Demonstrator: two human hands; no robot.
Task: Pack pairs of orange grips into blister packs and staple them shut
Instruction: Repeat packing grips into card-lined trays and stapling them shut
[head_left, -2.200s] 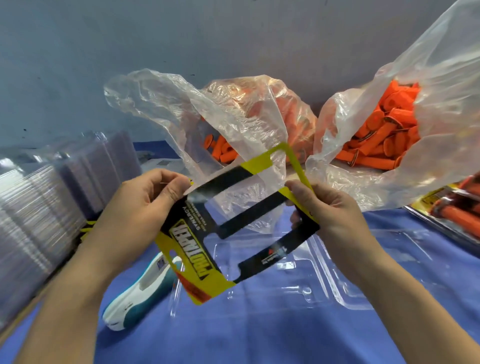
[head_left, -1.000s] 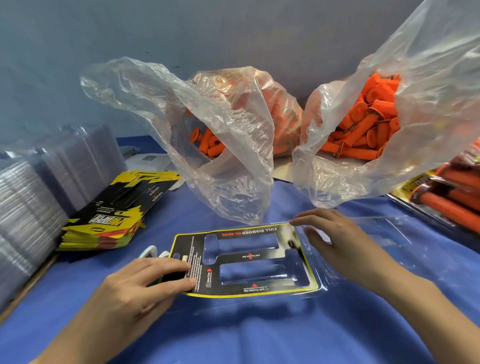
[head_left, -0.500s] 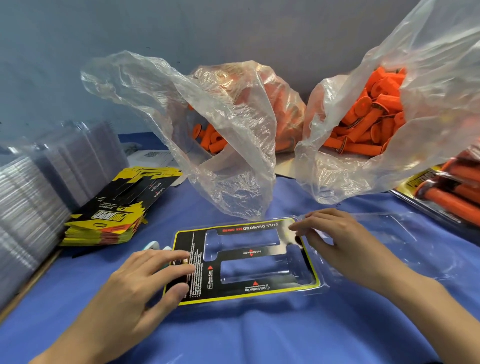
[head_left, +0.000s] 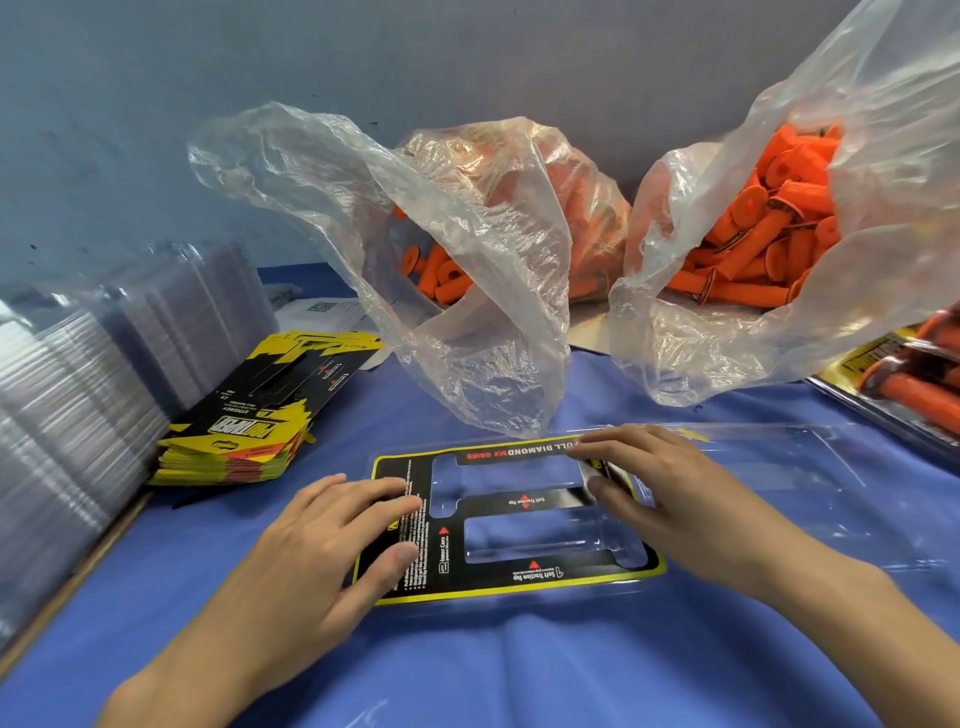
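A black and yellow printed card insert (head_left: 519, 577) lies flat in a clear open blister pack (head_left: 779, 467) on the blue cloth. My left hand (head_left: 332, 551) presses the card's left end with straight fingers. At the card's right end, my right hand (head_left: 660, 483) presses down with its fingers spread over the top strip. Two clear plastic bags behind hold loose orange grips: one bag in the middle (head_left: 441, 275), one at the right (head_left: 753, 244).
A stack of printed card inserts (head_left: 244, 431) lies at the left. Beside it, tall stacks of clear blister shells (head_left: 78, 395) fill the left edge. Packed blister packs with orange grips (head_left: 914, 384) sit at the far right.
The card, held up in both hands 2.2 s ago, now lies in the blister pack. Both hands have flattened on its ends; little has shifted in the last half second.
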